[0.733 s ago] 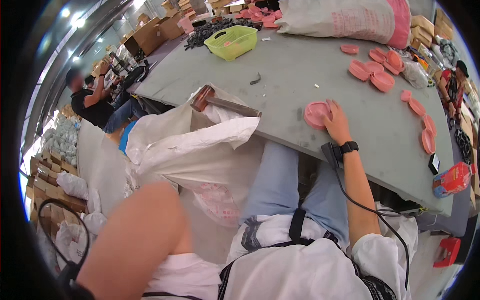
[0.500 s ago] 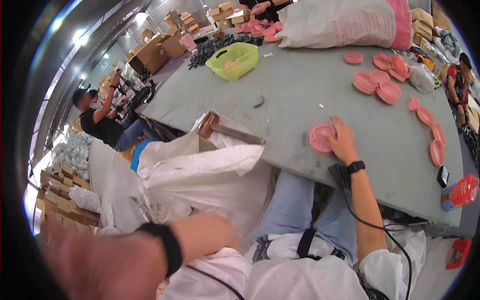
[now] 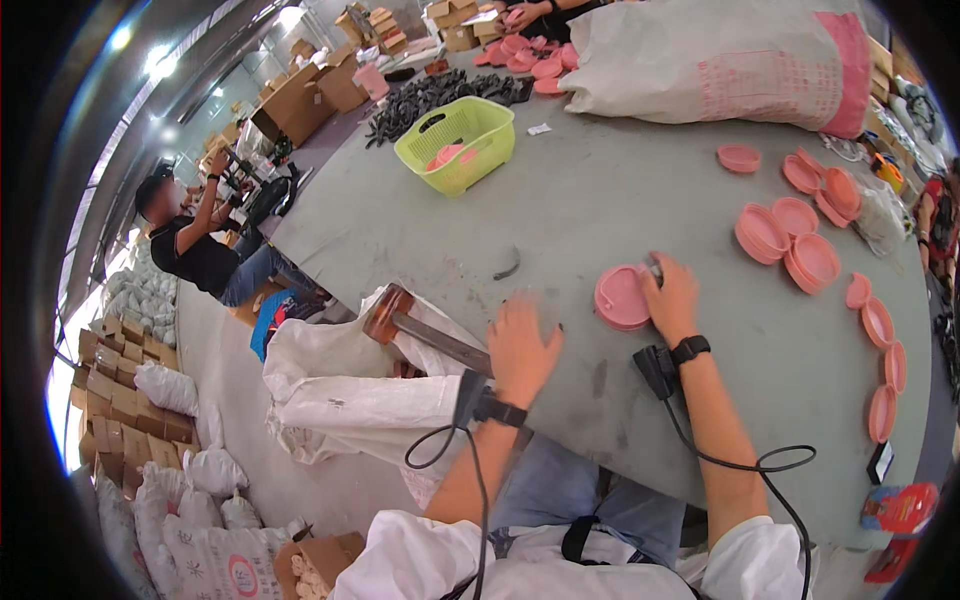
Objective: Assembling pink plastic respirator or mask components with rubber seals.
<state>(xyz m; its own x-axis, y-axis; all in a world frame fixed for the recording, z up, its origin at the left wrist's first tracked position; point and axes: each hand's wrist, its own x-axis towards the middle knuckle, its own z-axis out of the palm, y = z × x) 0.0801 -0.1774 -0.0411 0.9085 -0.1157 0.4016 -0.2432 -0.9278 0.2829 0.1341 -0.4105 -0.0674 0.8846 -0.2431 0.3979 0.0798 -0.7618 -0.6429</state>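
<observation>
While R hand [image 3: 675, 302] sits half-curled at round pink case [image 3: 620, 298] (firm grip? can't tell) on grey desk [image 3: 410, 220], L hand's [image 3: 523, 352] grip is spread wide, nothing held; cartons [image 3: 120, 385] & white sacks [image 3: 165, 388] crowd floor [image 3: 235, 415], far L.

white sleeves [image 3: 415, 550], blue jeans [image 3: 548, 490], black wristbands [image 3: 691, 348] left and right, a small black box [image 3: 654, 373] beside each, trailing black cable [image 3: 715, 460].

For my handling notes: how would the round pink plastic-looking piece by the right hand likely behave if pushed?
The pink piece lies low and broad on the flat grey tabletop, so would probably slide rather than tip. Its rim keeps an even curve, suggesting fair stiffness.
</observation>
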